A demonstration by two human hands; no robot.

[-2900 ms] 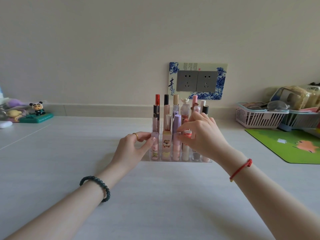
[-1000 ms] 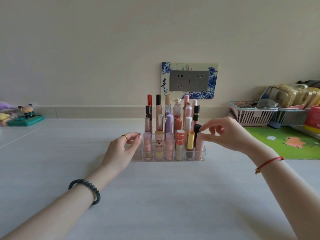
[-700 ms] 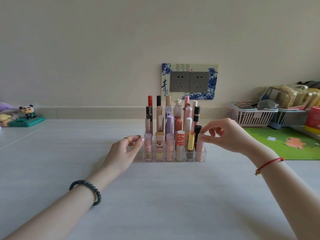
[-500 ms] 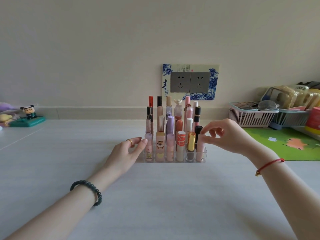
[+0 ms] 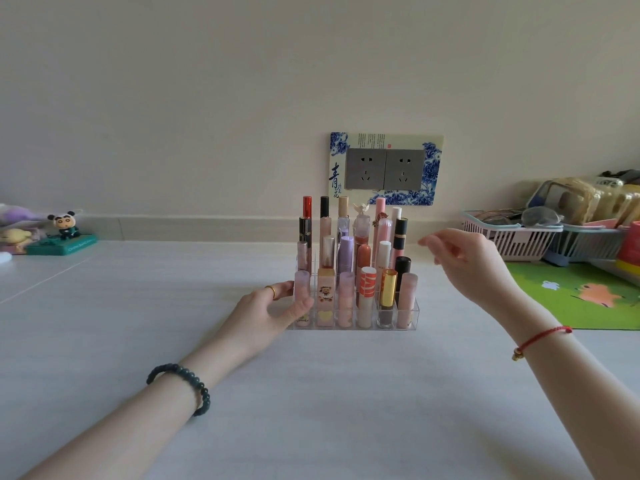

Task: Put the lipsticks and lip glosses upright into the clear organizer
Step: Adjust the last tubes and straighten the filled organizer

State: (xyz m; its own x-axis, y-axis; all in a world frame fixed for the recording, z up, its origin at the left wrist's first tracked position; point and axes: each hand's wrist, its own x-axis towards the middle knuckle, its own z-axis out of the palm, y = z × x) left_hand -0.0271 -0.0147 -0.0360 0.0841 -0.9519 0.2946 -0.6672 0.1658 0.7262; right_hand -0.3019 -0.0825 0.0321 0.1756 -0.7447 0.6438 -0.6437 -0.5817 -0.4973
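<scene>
"On the pale desk (image 5: 311,427), straight below the wall socket plate (image 5: 385,168), what did the camera catch?"

"The clear organizer (image 5: 416,317), standing square to the viewer and packed with lipsticks and lip glosses (image 5: 346,258). Every one stood upright in its own slot, the taller ones in the rows behind the organizer's front wall."

"And the front row?"

"From the organizer's left end: a pale pink tube, a bear-printed tube (image 5: 326,296), another pink one, a red-and-white stick (image 5: 367,294), a gold-capped tube (image 5: 388,289) and a frosted pink tube (image 5: 408,296) in the right corner slot."

"Where were the person's hands?"

"The left grip (image 5: 266,313), a gold ring (image 5: 272,292) on one finger and a dark bead bracelet (image 5: 183,384) at the wrist, held the organizer's front left corner. Its thumb lay across the front wall and its fingers along the side wall. The right grip (image 5: 478,268), a red cord (image 5: 540,339) at its wrist, hung in the air to the right of the organizer, level with the middle rows and apart from every tube. Its fingers were loosely curled and held nothing."

"Anything else in frame?"

"Far to the organizer's left, by the wall, sat a panda figure (image 5: 65,226) on a green base. To the organizer's right lay a green mat (image 5: 581,296), with a pink basket (image 5: 512,239) behind it against the wall."
</scene>
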